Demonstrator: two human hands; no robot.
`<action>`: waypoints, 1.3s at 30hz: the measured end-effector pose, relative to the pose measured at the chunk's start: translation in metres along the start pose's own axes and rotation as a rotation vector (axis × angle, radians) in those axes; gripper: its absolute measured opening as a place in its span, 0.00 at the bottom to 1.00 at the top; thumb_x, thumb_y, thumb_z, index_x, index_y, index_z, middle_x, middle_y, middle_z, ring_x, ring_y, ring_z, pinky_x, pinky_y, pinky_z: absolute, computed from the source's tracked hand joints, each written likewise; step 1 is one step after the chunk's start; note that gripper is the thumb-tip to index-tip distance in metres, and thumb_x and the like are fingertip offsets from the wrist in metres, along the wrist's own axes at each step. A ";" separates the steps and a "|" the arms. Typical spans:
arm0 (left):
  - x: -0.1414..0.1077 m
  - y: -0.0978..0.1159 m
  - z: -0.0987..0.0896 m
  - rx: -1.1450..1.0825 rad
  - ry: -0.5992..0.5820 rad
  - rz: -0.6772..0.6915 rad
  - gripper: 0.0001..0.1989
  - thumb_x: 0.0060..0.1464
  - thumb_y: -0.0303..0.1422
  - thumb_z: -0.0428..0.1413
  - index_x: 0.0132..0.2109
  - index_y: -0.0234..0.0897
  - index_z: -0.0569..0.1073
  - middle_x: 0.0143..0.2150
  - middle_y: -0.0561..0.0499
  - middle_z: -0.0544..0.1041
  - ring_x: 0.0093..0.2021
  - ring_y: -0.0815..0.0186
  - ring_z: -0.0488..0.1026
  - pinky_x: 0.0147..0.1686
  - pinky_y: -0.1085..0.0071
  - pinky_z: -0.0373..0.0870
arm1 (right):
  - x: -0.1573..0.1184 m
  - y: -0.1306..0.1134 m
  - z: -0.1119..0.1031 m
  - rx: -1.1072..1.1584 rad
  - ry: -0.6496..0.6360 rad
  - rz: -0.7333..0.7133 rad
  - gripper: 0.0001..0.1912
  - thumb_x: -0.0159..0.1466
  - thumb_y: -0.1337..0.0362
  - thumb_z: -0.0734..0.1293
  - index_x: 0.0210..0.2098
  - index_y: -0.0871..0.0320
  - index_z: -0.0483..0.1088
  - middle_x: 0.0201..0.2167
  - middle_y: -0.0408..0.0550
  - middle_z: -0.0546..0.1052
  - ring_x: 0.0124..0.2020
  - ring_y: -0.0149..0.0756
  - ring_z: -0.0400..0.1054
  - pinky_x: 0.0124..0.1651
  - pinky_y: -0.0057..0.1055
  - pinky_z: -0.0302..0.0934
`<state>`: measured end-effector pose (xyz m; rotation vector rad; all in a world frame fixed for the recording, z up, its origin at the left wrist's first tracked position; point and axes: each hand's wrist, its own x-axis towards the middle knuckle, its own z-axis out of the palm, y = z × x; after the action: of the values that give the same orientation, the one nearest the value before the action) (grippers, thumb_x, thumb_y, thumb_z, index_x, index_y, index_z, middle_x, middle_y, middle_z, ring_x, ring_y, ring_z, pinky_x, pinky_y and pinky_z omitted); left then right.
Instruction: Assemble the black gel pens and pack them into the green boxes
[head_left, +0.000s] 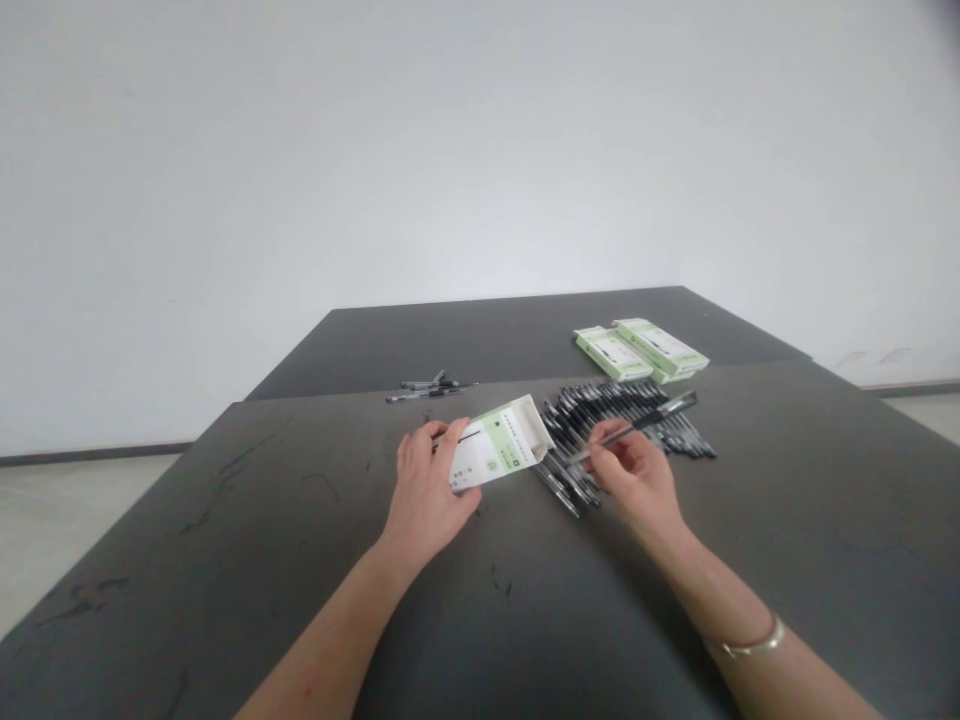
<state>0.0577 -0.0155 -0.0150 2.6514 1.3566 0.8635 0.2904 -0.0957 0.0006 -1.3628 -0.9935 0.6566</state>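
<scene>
My left hand (433,490) is wrapped round the lower end of a white and green pen box (495,446). The box is tilted, its open end facing right toward my other hand. Between the fingertips of my right hand (634,470) is a pen (664,411) with a black cap, slanting up to the right. Its tip points down-left toward the box's opening, a short way apart from it. Beneath and behind that hand lies a spread of several black and clear pens (600,408). How full the box is inside, I cannot tell.
Several white and green boxes (660,345) lie partly stacked at the back right of the dark table (300,560). A few loose pens (431,388) lie at the back, left of centre. A seam crosses the tabletop; a white wall (480,150) stands behind it.
</scene>
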 end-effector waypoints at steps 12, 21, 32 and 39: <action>-0.002 0.001 -0.001 -0.034 -0.041 0.091 0.36 0.44 0.26 0.56 0.62 0.41 0.58 0.55 0.42 0.61 0.57 0.50 0.60 0.60 0.46 0.56 | -0.008 0.007 0.010 0.109 -0.135 -0.042 0.10 0.59 0.60 0.71 0.38 0.57 0.71 0.27 0.44 0.75 0.27 0.32 0.67 0.28 0.28 0.61; -0.002 0.001 -0.001 -0.034 -0.050 0.116 0.37 0.43 0.26 0.56 0.62 0.41 0.59 0.54 0.42 0.61 0.56 0.50 0.60 0.60 0.44 0.55 | -0.006 -0.001 0.007 0.158 -0.267 0.019 0.12 0.62 0.57 0.67 0.40 0.58 0.70 0.25 0.42 0.72 0.22 0.28 0.62 0.22 0.25 0.55; -0.001 0.000 0.000 -0.023 -0.047 0.110 0.37 0.43 0.26 0.56 0.62 0.40 0.59 0.54 0.42 0.61 0.57 0.50 0.60 0.60 0.45 0.55 | -0.007 -0.005 0.011 0.231 -0.205 0.048 0.12 0.62 0.56 0.69 0.36 0.55 0.63 0.23 0.39 0.72 0.16 0.23 0.56 0.18 0.21 0.49; -0.001 0.001 -0.001 -0.016 -0.056 0.110 0.36 0.44 0.26 0.56 0.62 0.39 0.59 0.55 0.41 0.61 0.56 0.51 0.60 0.60 0.45 0.55 | -0.009 -0.004 0.008 0.142 -0.179 -0.021 0.11 0.62 0.57 0.69 0.38 0.58 0.69 0.29 0.45 0.75 0.19 0.24 0.59 0.19 0.24 0.54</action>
<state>0.0579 -0.0173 -0.0144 2.7380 1.1975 0.7999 0.2785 -0.0998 0.0026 -1.1829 -1.0812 0.8287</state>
